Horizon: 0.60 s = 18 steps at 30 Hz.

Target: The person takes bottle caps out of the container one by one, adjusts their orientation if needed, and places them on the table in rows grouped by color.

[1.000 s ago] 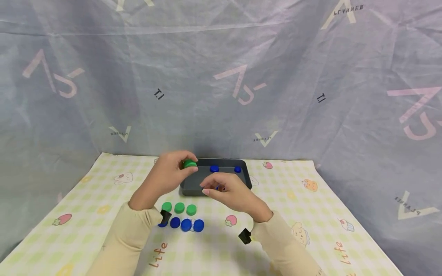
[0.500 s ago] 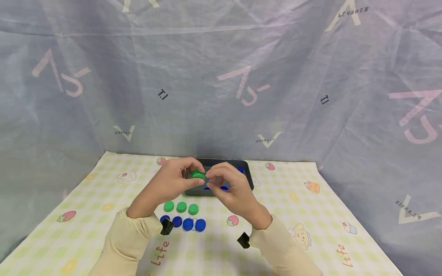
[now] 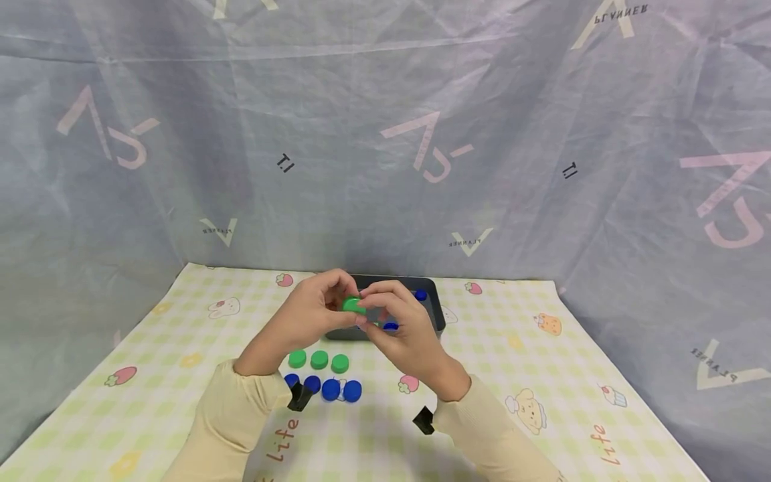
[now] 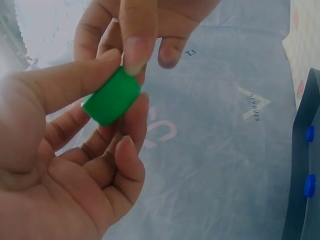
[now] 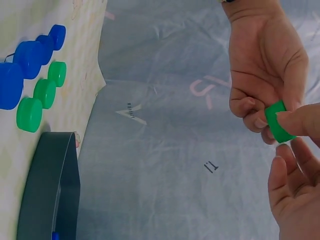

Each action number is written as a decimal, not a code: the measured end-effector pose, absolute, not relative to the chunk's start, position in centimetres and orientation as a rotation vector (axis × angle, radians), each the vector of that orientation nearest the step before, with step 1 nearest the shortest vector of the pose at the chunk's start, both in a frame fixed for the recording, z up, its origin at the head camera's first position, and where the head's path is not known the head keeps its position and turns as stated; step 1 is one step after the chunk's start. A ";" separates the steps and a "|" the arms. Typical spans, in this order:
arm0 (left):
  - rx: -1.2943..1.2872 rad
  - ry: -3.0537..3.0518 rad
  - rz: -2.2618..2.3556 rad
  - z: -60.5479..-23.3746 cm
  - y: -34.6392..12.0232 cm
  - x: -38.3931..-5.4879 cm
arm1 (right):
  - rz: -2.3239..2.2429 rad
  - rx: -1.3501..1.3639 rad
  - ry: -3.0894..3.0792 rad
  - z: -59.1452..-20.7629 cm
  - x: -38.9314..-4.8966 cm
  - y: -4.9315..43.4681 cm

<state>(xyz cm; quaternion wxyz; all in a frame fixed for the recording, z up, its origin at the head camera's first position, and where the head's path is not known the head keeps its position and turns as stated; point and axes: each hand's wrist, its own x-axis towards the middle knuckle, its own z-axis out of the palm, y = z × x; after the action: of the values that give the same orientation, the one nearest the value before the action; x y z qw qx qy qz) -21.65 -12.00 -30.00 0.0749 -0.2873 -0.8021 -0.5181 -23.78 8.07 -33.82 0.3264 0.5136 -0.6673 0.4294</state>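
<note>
Over the dark tray (image 3: 438, 311), a green plastic bottle cap (image 3: 354, 306) is held up between two hands. My left hand (image 3: 308, 311) pinches it between thumb and fingers from the left. From the other side my right hand (image 3: 411, 329) pinches the same cap, its thumb lying on the green surface in the right wrist view. The cap stands tilted in the left wrist view, its side wall showing. Inside the tray are blue caps (image 3: 420, 295), partly hidden behind the right hand.
Several green caps (image 3: 319, 360) line up on the checked tablecloth (image 3: 482, 442) before the tray. A row of blue caps (image 3: 331, 389) lies nearer, partly behind the left wrist's black mount (image 3: 299, 396). A grey curtain (image 3: 337, 201) hangs behind the table.
The left hand has carried the green cap rightward from the tray's left end. The right hand has risen from the tray's front side, and its fingers now meet the cap.
</note>
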 end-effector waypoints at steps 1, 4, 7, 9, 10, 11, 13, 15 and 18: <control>-0.851 -2.406 -1.577 -30.1 -11.9 -21.7 | 1.124 1.339 -1.763 -33.9 -23.8 8.1; -0.812 -2.417 -1.633 -30.4 -11.7 -21.9 | 1.125 1.329 -1.805 -34.0 -23.8 8.1; -0.777 -2.437 -1.653 -30.7 -11.3 -22.0 | 1.130 1.337 -1.855 -34.3 -23.7 8.0; -0.769 -2.446 -1.646 -30.9 -11.2 -22.0 | 1.127 1.347 -1.878 -34.4 -23.7 8.0; -0.765 -2.450 -1.644 -30.9 -11.1 -22.0 | 1.124 1.349 -1.886 -34.4 -23.7 8.0; -0.761 -2.454 -1.641 -30.9 -11.1 -22.0 | 1.120 1.349 -1.892 -34.5 -23.7 8.0; -0.748 -2.474 -1.605 -30.9 -11.1 -22.0 | 1.109 1.344 -1.898 -34.5 -23.8 8.0; -0.741 -2.495 -1.536 -30.8 -11.1 -22.1 | 1.100 1.336 -1.906 -34.5 -23.9 8.1; -0.704 -2.521 -1.369 -30.7 -11.3 -22.1 | 1.088 1.310 -1.947 -34.7 -24.4 8.2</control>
<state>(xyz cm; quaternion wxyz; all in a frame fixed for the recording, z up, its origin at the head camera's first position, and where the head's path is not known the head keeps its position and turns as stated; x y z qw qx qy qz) -22.14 -11.26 -30.71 0.0936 -0.2372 -0.8497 -0.4614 -24.39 8.22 -34.74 0.2738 0.4870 -0.7240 0.4046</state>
